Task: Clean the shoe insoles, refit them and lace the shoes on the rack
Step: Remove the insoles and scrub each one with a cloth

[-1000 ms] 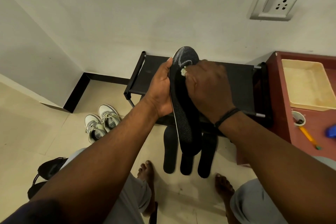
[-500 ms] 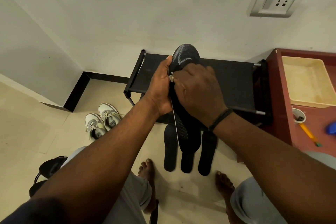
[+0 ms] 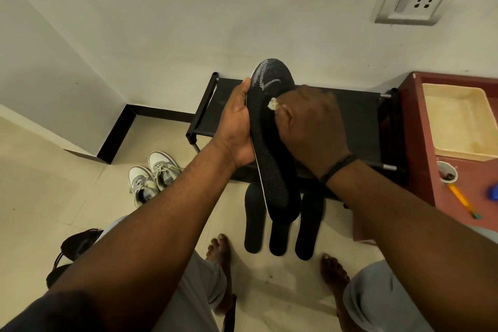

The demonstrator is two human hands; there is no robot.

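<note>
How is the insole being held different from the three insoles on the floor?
The held insole is up in the air, gripped by the left hand; the three floor insoles lie side by side on the tiles. The held insole shows whitish smears near its toe and is being rubbed by the right hand; the floor insoles look plain. All are black.

The held insole (image 3: 272, 148) is black with a fine dotted texture, a white edge and pale smears near its toe. The wad (image 3: 272, 103) is off-white. Three floor insoles (image 3: 279, 237) are plain black. The rack (image 3: 358, 121) is black, the sneakers (image 3: 153, 178) white and grey, the counter (image 3: 463, 183) reddish-brown, its tray (image 3: 458, 121) cream.
</note>
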